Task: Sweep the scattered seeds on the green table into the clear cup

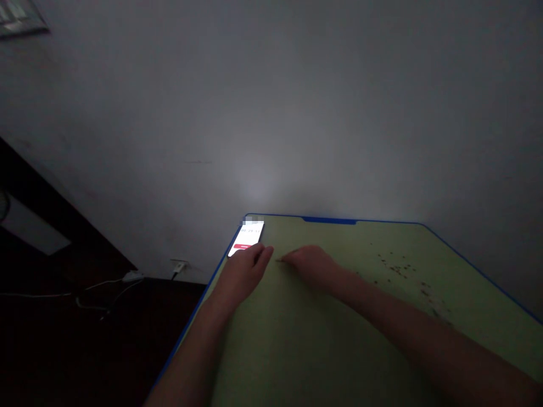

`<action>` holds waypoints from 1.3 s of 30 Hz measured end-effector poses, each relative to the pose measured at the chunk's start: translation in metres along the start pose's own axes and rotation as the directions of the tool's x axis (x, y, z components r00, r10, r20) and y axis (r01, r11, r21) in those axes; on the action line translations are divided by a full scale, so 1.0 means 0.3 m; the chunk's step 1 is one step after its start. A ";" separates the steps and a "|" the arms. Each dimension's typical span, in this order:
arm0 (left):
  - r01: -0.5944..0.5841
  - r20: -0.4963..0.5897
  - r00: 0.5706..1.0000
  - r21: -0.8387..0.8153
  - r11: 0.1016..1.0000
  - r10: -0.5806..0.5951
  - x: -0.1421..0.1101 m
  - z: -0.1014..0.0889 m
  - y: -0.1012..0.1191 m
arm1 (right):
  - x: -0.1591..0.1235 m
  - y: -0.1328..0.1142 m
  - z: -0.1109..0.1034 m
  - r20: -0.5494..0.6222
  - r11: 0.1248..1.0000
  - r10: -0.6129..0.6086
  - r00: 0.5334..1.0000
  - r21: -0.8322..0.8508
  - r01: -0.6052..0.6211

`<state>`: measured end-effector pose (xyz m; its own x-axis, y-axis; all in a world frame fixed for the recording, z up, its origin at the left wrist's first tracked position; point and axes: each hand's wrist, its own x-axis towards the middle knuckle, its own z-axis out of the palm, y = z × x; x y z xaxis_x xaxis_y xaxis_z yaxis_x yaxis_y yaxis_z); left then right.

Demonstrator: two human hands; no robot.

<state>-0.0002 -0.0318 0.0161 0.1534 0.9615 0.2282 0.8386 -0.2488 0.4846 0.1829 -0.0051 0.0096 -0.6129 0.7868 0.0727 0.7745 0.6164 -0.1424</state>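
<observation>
My left hand (pixel 244 270) is curled closed on the left side of the green table top (pixel 271 350), just in front of a phone (pixel 247 234). The phone's lit white screen has a red button and dark digits, and the hand hides its lower right corner. Whatever the left fingers may hold is hidden. Across a short gap, my right hand (pixel 309 264) bends toward the left one with its fingertips pinched low over the table. A tiny thin tip (pixel 279 260) shows at those fingertips, too small and dark to name.
Small dark bits (pixel 399 268) lie scattered over the table's right side, partly beyond my right forearm. Blue edging (pixel 331 220) borders the table, which stands against a grey wall (pixel 271 113). White cables (pixel 106 285) and a wall socket (pixel 180 265) are at the lower left.
</observation>
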 end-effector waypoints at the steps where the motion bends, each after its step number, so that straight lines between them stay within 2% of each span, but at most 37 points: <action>1: 0.002 0.000 1.000 0.002 1.000 -0.002 0.000 -0.001 0.002 | -0.027 -0.008 0.002 0.017 0.999 -0.035 0.999 0.011 0.035; 8: -0.025 -0.006 1.000 0.003 1.000 0.025 -0.006 0.002 0.010 | -0.282 0.008 0.009 0.019 0.954 -0.216 0.976 0.218 0.207; 11: -0.030 0.005 1.000 0.002 1.000 0.030 -0.007 0.003 0.012 | -0.373 0.012 0.002 0.020 0.935 -0.232 0.972 0.281 0.217; 15: -0.030 0.013 0.999 -0.016 0.999 0.031 -0.007 0.002 0.015 | -0.435 0.016 -0.021 0.020 0.910 -0.173 0.985 0.385 0.152; 19: -0.034 0.022 0.999 -0.019 0.999 0.035 -0.006 0.005 0.012 | -0.396 0.078 -0.072 -0.057 0.948 -0.064 0.996 0.307 0.078; 22: -0.023 0.037 0.999 -0.017 1.000 0.024 -0.002 0.007 0.007 | -0.304 0.159 -0.114 -0.146 0.982 0.098 0.984 0.175 -0.072; 26: -0.014 0.054 0.998 -0.012 1.000 0.014 0.003 0.009 0.002 | -0.173 0.229 -0.121 -0.135 0.988 0.154 0.979 0.046 -0.149; 31: -0.020 0.046 0.999 -0.002 1.000 0.020 0.005 0.012 -0.001 | -0.114 0.207 -0.067 -0.078 0.991 0.134 0.988 0.002 -0.135; 34: -0.019 0.050 0.999 0.001 1.000 0.019 0.004 0.010 0.002 | -0.140 0.172 -0.052 -0.049 0.992 0.120 0.992 -0.024 -0.121; 39: -0.030 0.052 0.998 0.003 1.000 0.030 0.005 0.006 0.011 | -0.213 0.118 -0.064 0.009 0.998 0.050 0.999 -0.040 -0.049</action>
<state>0.0037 -0.0310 0.0164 0.2051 0.9585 0.1983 0.8354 -0.2770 0.4747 0.2526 -0.0331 0.0189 -0.5751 0.8161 0.0568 0.8093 0.5777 -0.1067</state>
